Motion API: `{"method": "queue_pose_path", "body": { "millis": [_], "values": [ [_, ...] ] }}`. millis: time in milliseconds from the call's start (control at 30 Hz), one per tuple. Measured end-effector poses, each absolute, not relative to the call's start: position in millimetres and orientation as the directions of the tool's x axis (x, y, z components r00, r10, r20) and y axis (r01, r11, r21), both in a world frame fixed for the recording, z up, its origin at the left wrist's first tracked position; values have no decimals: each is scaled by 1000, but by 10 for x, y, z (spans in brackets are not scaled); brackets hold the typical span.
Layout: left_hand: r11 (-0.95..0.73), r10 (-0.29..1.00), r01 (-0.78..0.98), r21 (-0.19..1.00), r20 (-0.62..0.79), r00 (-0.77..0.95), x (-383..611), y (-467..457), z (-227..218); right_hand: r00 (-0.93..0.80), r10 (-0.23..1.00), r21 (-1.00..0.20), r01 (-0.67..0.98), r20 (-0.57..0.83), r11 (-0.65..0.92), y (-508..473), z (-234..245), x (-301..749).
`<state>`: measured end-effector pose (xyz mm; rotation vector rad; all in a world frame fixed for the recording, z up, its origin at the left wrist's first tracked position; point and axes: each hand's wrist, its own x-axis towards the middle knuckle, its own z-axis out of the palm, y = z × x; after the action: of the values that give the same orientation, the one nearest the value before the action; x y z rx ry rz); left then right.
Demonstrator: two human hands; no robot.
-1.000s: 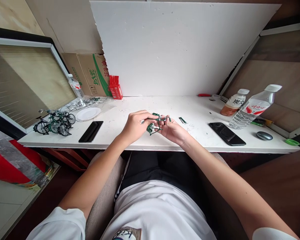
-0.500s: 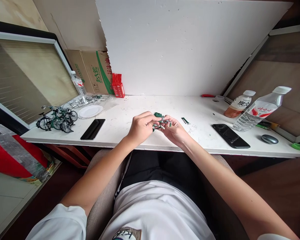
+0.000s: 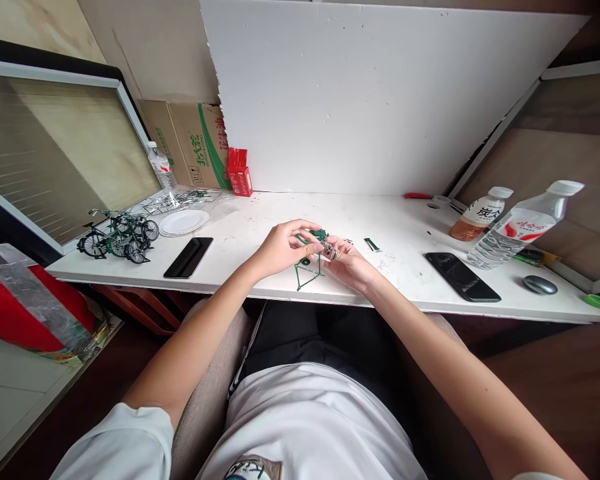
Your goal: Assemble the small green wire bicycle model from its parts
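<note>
My left hand [image 3: 283, 248] has its fingers bent and its thumb at a small silver-and-green model part [image 3: 329, 252]. Pinched around that same part are the fingertips of my right hand [image 3: 353, 265]. Just below, a thin green model bicycle frame [image 3: 310, 279] shows by the table's front edge; my left fingers partly cover its upper end. Another green piece [image 3: 320, 235] lies behind the fingertips. To the right of my hands rests a narrow green strip [image 3: 372, 245]. Fine details between the fingers are too small to make out.
Assembled model bicycles [image 3: 120, 237] stand at the left, near white plates [image 3: 184, 223] and a black phone [image 3: 189, 257]. At the right are another phone [image 3: 463, 277], a tea bottle [image 3: 480, 215], a water bottle [image 3: 525, 227] and a mouse [image 3: 540, 285]. A white board [image 3: 380, 100] rises behind.
The green frame now shows below my hands, where it was mostly hidden before. My left hand has moved slightly and its fingers have spread a little. The right hand keeps its pinch.
</note>
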<state>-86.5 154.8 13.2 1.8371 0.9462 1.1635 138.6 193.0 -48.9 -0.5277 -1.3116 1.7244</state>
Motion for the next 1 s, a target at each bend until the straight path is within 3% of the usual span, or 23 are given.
{"method": "queue_pose_path", "body": {
  "millis": [233, 400, 667, 833, 1000],
  "values": [
    [-382, 886, 96, 919, 335, 320, -978, 1706, 67, -434, 884, -935, -354, 171, 7, 1968, -490, 1411],
    [-364, 919, 25, 931, 355, 171, -1122, 1814, 94, -260, 952, -960, -266, 162, 91, 2038, -427, 1513],
    [-134, 990, -204, 970, 141, 23, -1295, 2070, -208, -173, 974, -968, -227, 149, 108, 2107, -441, 1576],
    [-163, 986, -202, 966, 152, -68, -1181, 2068, -305, -208, 970, -980, -180, 124, 87, 1963, -444, 1386],
    [-249, 967, -161, 955, 237, -92, -918, 1964, -314, -286, 954, -995, 11, 88, 95, 1775, -394, 1202]
  ]
}}
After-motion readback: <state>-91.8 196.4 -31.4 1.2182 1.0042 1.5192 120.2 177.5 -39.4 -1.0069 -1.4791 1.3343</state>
